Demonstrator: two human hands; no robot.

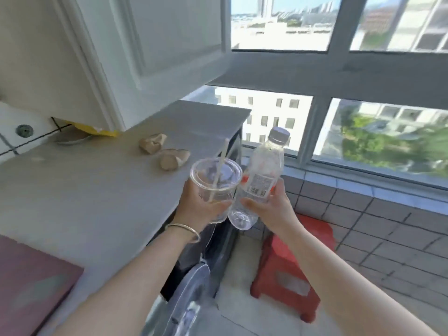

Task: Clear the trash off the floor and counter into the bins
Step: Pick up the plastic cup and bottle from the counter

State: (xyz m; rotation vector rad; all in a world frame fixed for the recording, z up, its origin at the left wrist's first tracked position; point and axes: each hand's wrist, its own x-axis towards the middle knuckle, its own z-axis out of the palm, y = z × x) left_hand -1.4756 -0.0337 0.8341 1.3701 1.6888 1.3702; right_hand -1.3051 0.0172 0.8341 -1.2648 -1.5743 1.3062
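Observation:
My left hand (pixel 194 209) grips a clear plastic cup (pixel 214 187) with a lid and a pale straw, held just past the counter's front edge. Beside it, my right hand (pixel 269 207) holds an empty clear water bottle (pixel 260 175) with a grey cap and a red-and-white label, tilted with the cap away from me. Cup and bottle touch side by side. Two crumpled brown paper wads (pixel 152 143) (pixel 173 158) lie on the grey counter (pixel 84 190), beyond the cup. No bin is in view.
A red plastic stool (pixel 288 267) stands on the tiled floor below my right arm. A dark washing machine (pixel 194 282) sits under the counter. A pink box (pixel 29 282) lies at the counter's near left, a yellow packet (pixel 97 130) under the white cabinet. Windows fill the right.

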